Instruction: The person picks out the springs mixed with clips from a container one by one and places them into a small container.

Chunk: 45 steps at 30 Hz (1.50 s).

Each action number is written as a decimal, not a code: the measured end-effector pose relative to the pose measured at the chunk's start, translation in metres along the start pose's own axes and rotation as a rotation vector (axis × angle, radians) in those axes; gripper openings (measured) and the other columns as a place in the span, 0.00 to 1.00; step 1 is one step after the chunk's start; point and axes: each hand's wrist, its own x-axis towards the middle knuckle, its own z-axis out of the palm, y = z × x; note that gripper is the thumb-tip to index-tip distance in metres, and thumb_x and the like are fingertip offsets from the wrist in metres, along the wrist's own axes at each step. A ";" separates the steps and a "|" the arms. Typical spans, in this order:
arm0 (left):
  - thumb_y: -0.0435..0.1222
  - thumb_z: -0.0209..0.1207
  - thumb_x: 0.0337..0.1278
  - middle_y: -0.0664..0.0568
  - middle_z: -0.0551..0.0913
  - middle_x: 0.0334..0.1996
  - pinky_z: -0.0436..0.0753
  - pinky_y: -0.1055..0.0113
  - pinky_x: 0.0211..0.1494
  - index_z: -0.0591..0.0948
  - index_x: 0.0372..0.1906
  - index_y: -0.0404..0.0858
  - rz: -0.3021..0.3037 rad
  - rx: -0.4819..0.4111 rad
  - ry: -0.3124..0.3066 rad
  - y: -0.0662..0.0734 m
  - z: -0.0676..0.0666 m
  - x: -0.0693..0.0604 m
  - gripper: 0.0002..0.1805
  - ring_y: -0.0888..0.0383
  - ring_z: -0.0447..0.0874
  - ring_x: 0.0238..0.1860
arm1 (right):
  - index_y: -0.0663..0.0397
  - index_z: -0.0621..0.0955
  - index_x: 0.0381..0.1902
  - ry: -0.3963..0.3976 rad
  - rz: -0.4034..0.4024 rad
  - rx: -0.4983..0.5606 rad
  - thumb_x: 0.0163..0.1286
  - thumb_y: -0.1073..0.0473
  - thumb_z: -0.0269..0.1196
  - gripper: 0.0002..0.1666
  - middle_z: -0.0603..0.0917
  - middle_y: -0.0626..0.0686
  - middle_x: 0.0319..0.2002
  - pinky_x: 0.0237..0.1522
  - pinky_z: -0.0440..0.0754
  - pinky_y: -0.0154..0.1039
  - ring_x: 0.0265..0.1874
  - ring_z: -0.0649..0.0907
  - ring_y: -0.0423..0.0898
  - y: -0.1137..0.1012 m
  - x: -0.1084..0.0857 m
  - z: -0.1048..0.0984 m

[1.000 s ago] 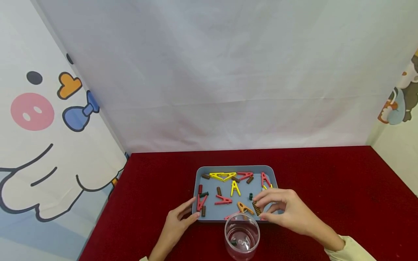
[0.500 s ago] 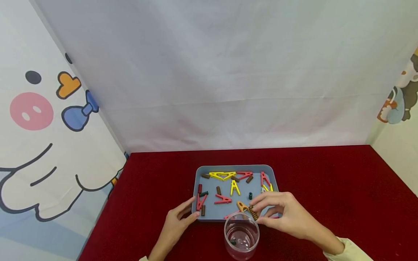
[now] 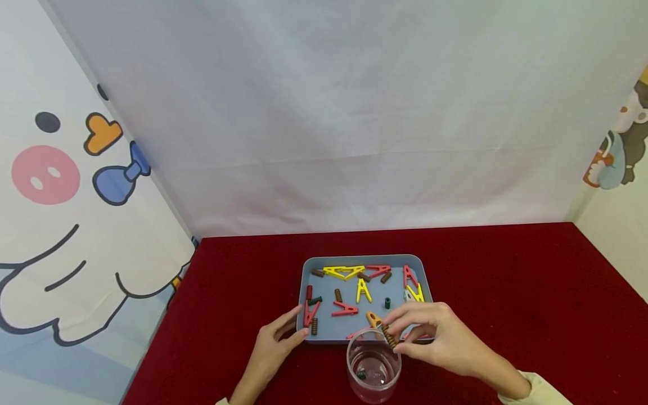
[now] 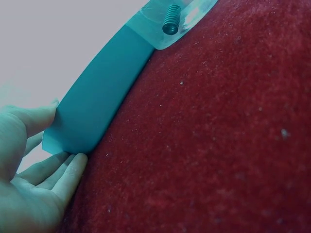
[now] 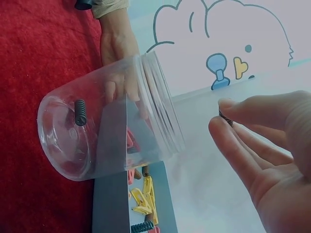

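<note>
My right hand (image 3: 430, 337) pinches a brown coil spring (image 3: 388, 336) between thumb and fingertips, at the right rim of a clear plastic jar (image 3: 373, 371). In the right wrist view the spring (image 5: 225, 117) is mostly covered by the fingers, apart from the jar's mouth. Inside the jar lies one dark green spring (image 5: 80, 112). My left hand (image 3: 270, 346) grips the front left corner of the blue-grey tray (image 3: 369, 343), thumb and fingers on different sides of it, as the left wrist view shows.
The tray carries yellow clips (image 3: 363, 290), red clips (image 3: 345, 309), an orange clip (image 3: 373, 319), and several brown (image 3: 338, 295) and dark green springs (image 3: 387, 303). The jar stands just in front of it. Red cloth (image 3: 496, 281) covers the table; a white curtain (image 3: 354, 140) hangs behind.
My right hand has moved left and slightly toward me with the brown spring, from over the tray to the jar's rim. The left hand stays at the tray corner.
</note>
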 end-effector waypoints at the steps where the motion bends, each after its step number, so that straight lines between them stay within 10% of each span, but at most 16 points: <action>1: 0.40 0.66 0.53 0.45 0.69 0.64 0.77 0.67 0.50 0.74 0.63 0.45 0.003 0.001 0.000 0.000 0.000 0.000 0.30 0.46 0.71 0.60 | 0.54 0.85 0.40 -0.003 0.001 0.006 0.59 0.64 0.69 0.11 0.83 0.56 0.45 0.31 0.83 0.41 0.39 0.83 0.46 0.000 0.000 0.000; 45: 0.40 0.66 0.54 0.42 0.69 0.64 0.78 0.67 0.49 0.73 0.64 0.42 0.006 -0.006 0.001 -0.002 0.001 0.000 0.30 0.45 0.71 0.60 | 0.52 0.84 0.40 0.000 -0.161 -0.068 0.54 0.73 0.69 0.17 0.84 0.50 0.40 0.23 0.80 0.35 0.27 0.82 0.41 0.007 0.000 0.017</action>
